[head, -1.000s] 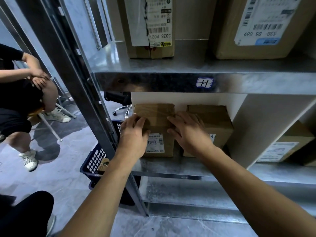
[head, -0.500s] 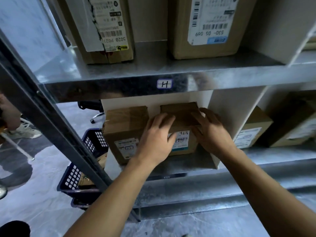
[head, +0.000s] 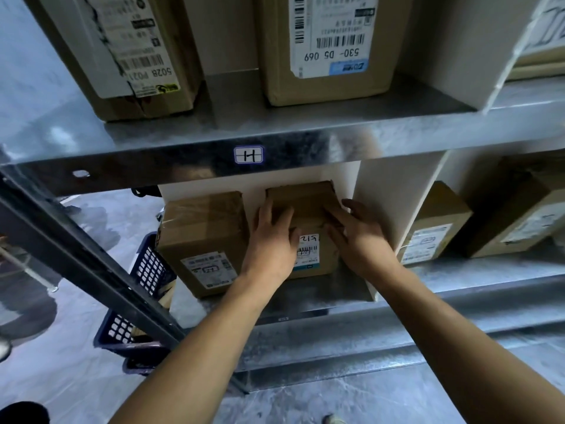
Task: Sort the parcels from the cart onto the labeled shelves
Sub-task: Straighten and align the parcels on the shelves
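While the small parcel (head: 305, 200) sits on the shelf (head: 330, 289) under the H label (head: 248, 154), left hand (head: 270, 243) and right hand (head: 359, 240) lie on it, fingers (head: 267, 211) straight and spread.

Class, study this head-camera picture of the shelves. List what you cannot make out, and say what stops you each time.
All in the head view:
1. Handled parcel: its label is partly covered by the left hand.
2. Blue basket: contents hidden behind the shelf post.
3. Upper right parcel: top cut off by the frame edge.
4. Far-right parcel: label too blurred to read.
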Demonstrator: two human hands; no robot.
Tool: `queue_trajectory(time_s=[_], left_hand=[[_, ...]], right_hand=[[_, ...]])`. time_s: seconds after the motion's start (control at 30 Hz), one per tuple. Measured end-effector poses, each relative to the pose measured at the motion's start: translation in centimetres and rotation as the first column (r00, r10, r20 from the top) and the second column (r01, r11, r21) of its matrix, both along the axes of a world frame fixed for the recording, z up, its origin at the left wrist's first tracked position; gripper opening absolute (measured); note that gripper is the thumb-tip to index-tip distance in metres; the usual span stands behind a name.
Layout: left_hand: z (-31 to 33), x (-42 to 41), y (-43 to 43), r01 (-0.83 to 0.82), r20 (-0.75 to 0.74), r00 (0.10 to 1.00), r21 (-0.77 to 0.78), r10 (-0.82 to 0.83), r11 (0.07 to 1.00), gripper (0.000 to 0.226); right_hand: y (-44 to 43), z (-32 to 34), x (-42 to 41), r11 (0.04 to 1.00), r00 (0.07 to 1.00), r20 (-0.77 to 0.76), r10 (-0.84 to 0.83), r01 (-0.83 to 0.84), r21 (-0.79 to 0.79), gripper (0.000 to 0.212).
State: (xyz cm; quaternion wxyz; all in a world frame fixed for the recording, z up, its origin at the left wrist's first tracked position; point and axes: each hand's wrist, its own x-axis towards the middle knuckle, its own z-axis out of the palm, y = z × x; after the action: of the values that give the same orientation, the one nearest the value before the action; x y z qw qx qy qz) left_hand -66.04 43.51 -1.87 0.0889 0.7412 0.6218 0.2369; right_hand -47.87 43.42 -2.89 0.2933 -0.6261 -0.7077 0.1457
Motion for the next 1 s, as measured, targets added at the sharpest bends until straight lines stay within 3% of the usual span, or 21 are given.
queue_trajectory(time_s=[0.5,0.63,0.83,0.9,1.0], left_hand=[[0.3,0.0,0.5,0.050,0.045,0.998,-0.057,-0.048,0.997,0.052],[0.7,-0.7,-0.8,0.088,0.029,0.996,0.055,-0.090,0.995,0.052],[0.1,-1.9,-3.5,0.143,0.039,0.987,0.217,-0.155,0.966,0.045],[-0.3,-2.1,-4.4,0.162,-0.009,0.986,0.237,-0.164,0.958,0.044],[-0.9,-1.6,-5.6,0.200,-0.082,0.979,0.256,-0.185,0.946,0.044]], right_hand=[[-0.2,0.6,0.3,0.999,1.000,-0.001,-0.028,0.028,0.045,0.040],[-1.6,1.2,-0.2,0.997,0.997,0.042,-0.064,0.062,0.048,0.046],[-5.3,0.9,-0.6,0.957,0.986,0.142,-0.085,0.042,0.286,0.036],[-6.7,0.6,-0.4,0.938,0.980,0.183,-0.076,0.008,0.346,0.029],[-8.5,0.2,0.5,0.922,0.966,0.250,-0.064,-0.039,0.385,0.034]])
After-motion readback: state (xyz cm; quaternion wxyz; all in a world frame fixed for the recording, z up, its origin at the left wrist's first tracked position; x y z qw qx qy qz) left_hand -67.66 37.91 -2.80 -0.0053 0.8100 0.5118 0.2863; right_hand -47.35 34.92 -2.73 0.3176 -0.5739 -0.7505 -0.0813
